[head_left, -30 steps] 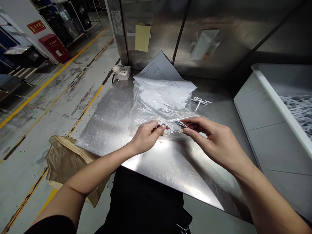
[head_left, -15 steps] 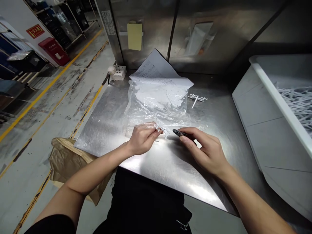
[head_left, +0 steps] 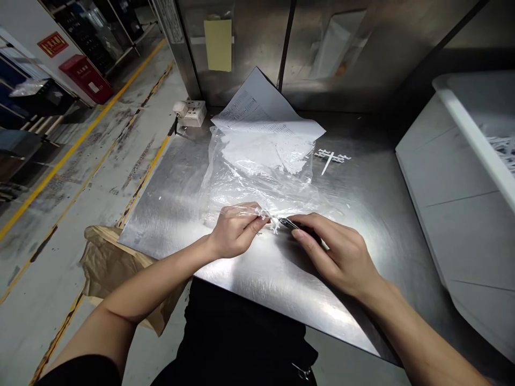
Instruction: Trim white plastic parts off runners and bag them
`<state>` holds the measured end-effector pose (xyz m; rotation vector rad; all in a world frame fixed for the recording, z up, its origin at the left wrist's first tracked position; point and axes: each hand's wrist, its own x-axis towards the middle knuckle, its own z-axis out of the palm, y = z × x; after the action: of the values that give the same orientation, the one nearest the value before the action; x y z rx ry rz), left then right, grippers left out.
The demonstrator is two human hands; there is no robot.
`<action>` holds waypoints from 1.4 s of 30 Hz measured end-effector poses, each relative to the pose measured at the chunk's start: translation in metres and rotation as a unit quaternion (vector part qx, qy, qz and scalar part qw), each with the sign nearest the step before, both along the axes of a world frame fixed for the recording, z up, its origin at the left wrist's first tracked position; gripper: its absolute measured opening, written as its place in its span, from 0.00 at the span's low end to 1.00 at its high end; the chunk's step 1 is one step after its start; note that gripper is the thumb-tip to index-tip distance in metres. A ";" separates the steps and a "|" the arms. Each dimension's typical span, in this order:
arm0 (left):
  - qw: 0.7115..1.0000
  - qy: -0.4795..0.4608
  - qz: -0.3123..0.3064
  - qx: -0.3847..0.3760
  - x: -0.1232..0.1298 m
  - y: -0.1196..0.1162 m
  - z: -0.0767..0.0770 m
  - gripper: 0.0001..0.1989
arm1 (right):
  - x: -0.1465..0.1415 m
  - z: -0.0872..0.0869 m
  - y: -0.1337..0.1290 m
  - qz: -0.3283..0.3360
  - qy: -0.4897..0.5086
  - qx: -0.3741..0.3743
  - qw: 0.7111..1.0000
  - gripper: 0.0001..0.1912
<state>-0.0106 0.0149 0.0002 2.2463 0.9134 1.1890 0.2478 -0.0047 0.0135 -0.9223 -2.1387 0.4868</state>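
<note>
Between the thumb and fingers of my left hand (head_left: pixel 234 231) is a white branched plastic sprue (head_left: pixel 275 225) with small parts on it. My right hand (head_left: pixel 340 252) is closed around black-handled nippers (head_left: pixel 290 223), mostly hidden in the palm. Their tip meets the sprue's right side or lies just beside it; I cannot tell whether the jaws are closed. Just behind both hands lies a clear plastic bag (head_left: pixel 257 182) full of small white pieces. A second white sprue (head_left: pixel 331 156) rests on the metal table to the right of the bag.
A printed sheet (head_left: pixel 257 104) lies across the bag's far end on the metal table (head_left: pixel 169 187). At the right stands a large pale bin (head_left: pixel 450 177) holding white sprues. The back left corner has a power socket (head_left: pixel 193 113). Brown paper (head_left: pixel 104 262) hangs below the left edge.
My right hand has brought the nippers left to the sprue, closing the earlier gap. My left hand keeps its hold. The view has shifted slightly.
</note>
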 end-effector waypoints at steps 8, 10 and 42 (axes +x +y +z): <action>1.000 0.001 -0.013 -0.006 0.001 -0.001 0.001 0.22 | 0.000 0.003 -0.002 0.002 -0.004 -0.019 1.000 0.11; 1.000 -0.007 -0.010 -0.005 0.001 -0.001 0.001 0.22 | 0.001 0.004 -0.001 0.000 0.001 -0.027 1.000 0.10; 0.998 0.027 -0.003 0.050 0.001 -0.001 0.000 0.20 | 0.002 0.002 0.001 -0.003 0.016 -0.027 1.000 0.10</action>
<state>-0.0101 0.0137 0.0006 2.3684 0.8848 1.2018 0.2501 -0.0037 0.0155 -0.9447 -2.1032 0.5543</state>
